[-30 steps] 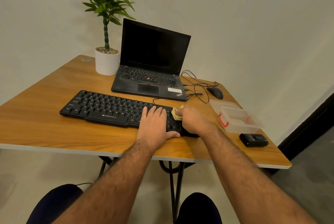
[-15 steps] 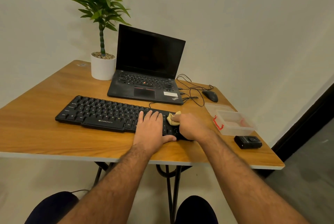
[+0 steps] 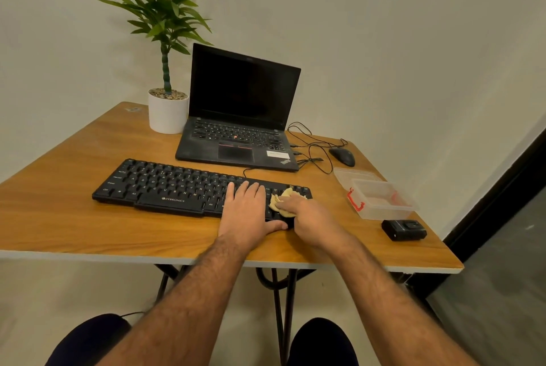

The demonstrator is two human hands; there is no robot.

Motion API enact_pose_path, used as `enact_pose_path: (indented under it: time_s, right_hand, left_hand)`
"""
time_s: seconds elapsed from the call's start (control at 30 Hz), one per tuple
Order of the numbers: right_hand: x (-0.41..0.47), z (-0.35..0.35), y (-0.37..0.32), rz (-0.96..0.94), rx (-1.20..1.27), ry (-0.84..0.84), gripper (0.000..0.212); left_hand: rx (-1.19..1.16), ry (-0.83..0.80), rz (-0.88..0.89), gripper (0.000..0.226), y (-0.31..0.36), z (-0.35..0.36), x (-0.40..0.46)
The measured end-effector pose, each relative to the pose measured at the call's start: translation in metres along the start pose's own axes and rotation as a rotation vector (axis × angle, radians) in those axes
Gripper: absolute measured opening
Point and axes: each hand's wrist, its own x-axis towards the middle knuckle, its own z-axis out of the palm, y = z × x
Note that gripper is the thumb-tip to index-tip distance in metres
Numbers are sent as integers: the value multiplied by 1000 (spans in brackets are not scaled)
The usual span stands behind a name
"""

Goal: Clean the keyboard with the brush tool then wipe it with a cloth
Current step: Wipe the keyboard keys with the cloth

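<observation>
The keyboard (image 3: 177, 185) lies across the near middle of the desk (image 3: 74, 218). The left hand (image 3: 246, 212) presses flat on its right half, fingers straight. The right hand (image 3: 307, 218) has its grip clamped on the bunched cloth (image 3: 280, 201) at the right end keys. A hard wipe could probably snag a keycap or drag the keyboard toward the plastic box (image 3: 381, 200).

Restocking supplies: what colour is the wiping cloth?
Pale yellow cloth, clearest in the head view.
</observation>
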Motion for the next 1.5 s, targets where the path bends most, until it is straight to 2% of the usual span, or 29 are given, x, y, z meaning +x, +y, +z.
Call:
enact_pose_path:
  time_s: [0.27, 0.5, 0.7, 0.87, 0.97, 1.1, 1.27, 1.33, 1.5]
  right_hand:
    - [-12, 14, 1, 12, 20, 64, 64]
    - [-33, 28, -4, -2, 105, 201, 72]
    - [-44, 29, 8, -30, 97, 142, 76]
    - [-45, 26, 28, -74, 102, 109, 63]
    - [-44, 7, 31, -97, 56, 29, 53]
    - [-29, -32, 36, 33, 93, -56, 38]
    - [23, -52, 45, 219, 401, 331, 36]
    - [40, -43, 46, 247, 449, 303, 40]
    - [41, -7, 36, 270, 359, 86, 52]
  left_hand:
    - [3, 6, -2, 104, 0, 0, -1]
    - [22, 21, 2, 102, 0, 1, -2]
    - [30, 31, 7, 94, 0, 1, 0]
    - [30, 30, 6, 91, 0, 1, 0]
    - [31, 19, 8, 97, 0, -1, 0]
    - [10, 8, 3, 108, 0, -1, 1]
    - [-1, -4, 6, 107, 0, 0, 1]
    - [6, -11, 5, 107, 0, -1, 1]
    - [23, -13, -7, 108, 0, 0, 0]
